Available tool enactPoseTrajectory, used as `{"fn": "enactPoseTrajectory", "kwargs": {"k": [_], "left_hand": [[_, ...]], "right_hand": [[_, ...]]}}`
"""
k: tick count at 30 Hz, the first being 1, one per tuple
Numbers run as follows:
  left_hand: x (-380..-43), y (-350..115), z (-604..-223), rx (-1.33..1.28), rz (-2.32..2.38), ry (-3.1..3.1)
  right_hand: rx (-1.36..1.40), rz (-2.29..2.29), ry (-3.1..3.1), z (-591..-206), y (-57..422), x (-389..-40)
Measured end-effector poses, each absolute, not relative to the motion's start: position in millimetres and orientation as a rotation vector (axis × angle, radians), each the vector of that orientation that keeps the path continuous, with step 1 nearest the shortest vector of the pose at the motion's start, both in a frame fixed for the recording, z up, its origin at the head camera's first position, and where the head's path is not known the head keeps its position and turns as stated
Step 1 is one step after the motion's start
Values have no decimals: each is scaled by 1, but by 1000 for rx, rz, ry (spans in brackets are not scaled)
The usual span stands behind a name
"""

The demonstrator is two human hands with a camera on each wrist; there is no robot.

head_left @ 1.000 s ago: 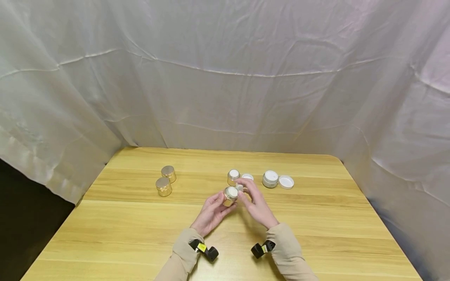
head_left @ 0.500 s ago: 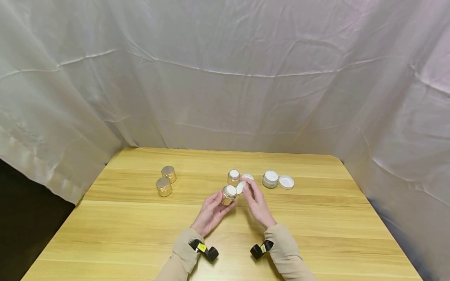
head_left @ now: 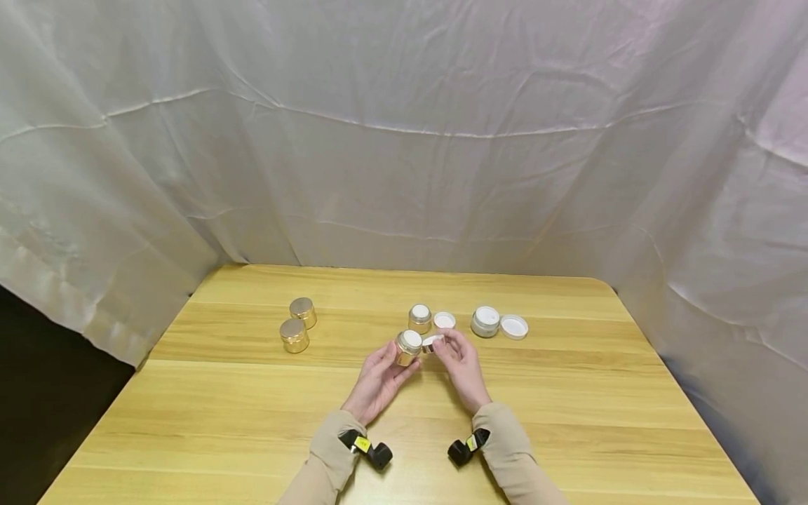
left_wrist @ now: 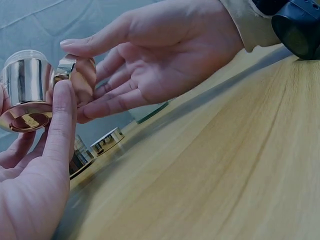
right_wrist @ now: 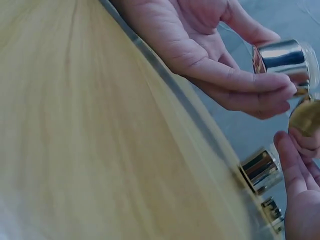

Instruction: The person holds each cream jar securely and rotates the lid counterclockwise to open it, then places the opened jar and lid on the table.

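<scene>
In the head view, my left hand [head_left: 377, 382] grips a small gold jar [head_left: 408, 349] tilted above the table, its white top facing up. My right hand [head_left: 463, 368] pinches a gold lid [head_left: 431, 344] just right of that jar, the lid's white inner side turned upward. Jar [left_wrist: 27, 80] and lid [left_wrist: 82, 77] are close together in the left wrist view, where the lid's shiny outside shows. From the right wrist, the left fingers wrap the jar's [right_wrist: 285, 57] base and part of the lid [right_wrist: 305, 117] runs past the frame edge.
Behind the hands stands another opened gold jar [head_left: 419, 319] beside its upturned lid [head_left: 445, 320]. Further right are an opened wider jar [head_left: 485, 322] and a white-lined lid [head_left: 514, 327]. Two closed gold jars [head_left: 294, 336] [head_left: 303, 313] stand at the left on the wooden table [head_left: 221, 421].
The lid in my right hand has come away from the jar, moved slightly right and turned white side up. My left hand has shifted the jar a little left.
</scene>
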State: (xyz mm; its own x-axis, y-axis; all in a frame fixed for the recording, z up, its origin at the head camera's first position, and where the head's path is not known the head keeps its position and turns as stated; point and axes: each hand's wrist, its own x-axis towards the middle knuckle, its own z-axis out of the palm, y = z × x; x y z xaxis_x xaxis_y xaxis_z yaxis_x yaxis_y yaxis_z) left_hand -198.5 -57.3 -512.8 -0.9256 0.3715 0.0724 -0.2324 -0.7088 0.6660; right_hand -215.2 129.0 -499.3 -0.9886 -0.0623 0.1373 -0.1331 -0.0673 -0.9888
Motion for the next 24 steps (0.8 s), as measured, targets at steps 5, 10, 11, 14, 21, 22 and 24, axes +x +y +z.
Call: {"fn": "enactPoseTrajectory", "kwargs": {"k": [5,10,11,14,21,22,24], "left_hand": [[-198,-57,-513,249,2662,977],[-199,-57,-512,185,2727,975],[-199,-57,-512,171,2739,976],[-199,-57,-510,124,2778,968],[-202,-57,-509,-3,2877,942],[-202,-57,-509,-17,2891,937],[-203,-58,-509,-32,2918,935]], "right_hand": [[227,2372,-2019,-512,131,-218],[185,2387,-2095,-517,133,-220],[185,2370,-2130,-517,133,-220],[200,2296,-2237,-516,132,-220],[285,2048,-2383,-517,122,-218],[292,2013,-2394,-517,120,-218],[312,1955,-2410,-518,118,-218]]}}
